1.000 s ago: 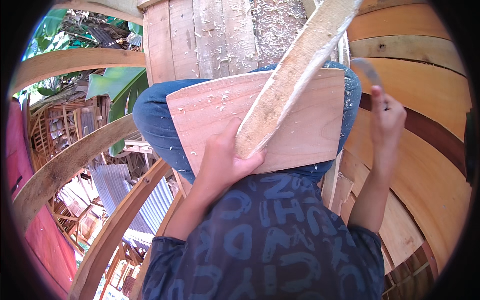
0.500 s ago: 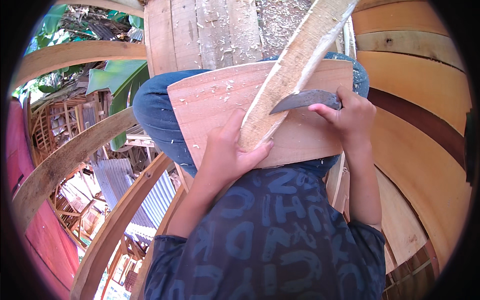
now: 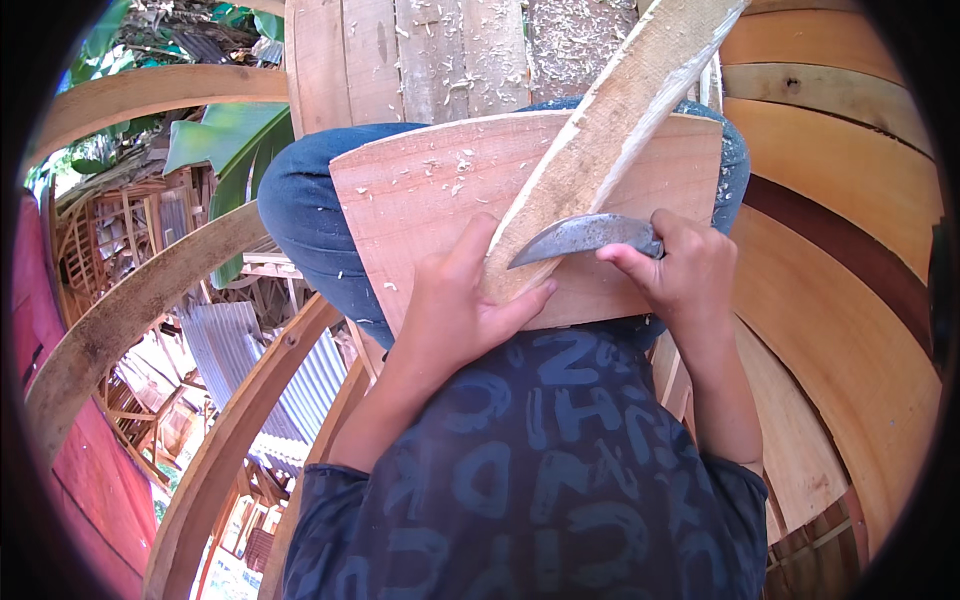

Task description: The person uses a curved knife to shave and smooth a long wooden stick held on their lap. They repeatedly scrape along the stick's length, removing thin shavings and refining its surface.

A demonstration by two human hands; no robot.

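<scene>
A long rough wooden strip [image 3: 610, 125] slants across a flat wooden board [image 3: 430, 200] that rests on my lap. My left hand [image 3: 465, 290] is wrapped round the strip's near end, its thumb toward the right edge. In my right hand [image 3: 690, 265] is a knife [image 3: 580, 237] with a curved grey blade, its tip pointing left. The blade lies over the strip's near part, close to my left thumb. My right fingers hide the knife's handle. Pale shavings are scattered on the board.
Beyond my knees runs a plank floor [image 3: 430, 60] strewn with shavings. Curved wooden planks [image 3: 830, 260] form a wall on my right. To the left, bent wooden ribs [image 3: 230, 430] stand over gaps, with corrugated metal sheets [image 3: 310, 390] below and a large green leaf [image 3: 235, 150].
The knife in my right hand has come down along the strip toward me and to the left. The strip's far end has shifted slightly right; my left hand keeps its hold.
</scene>
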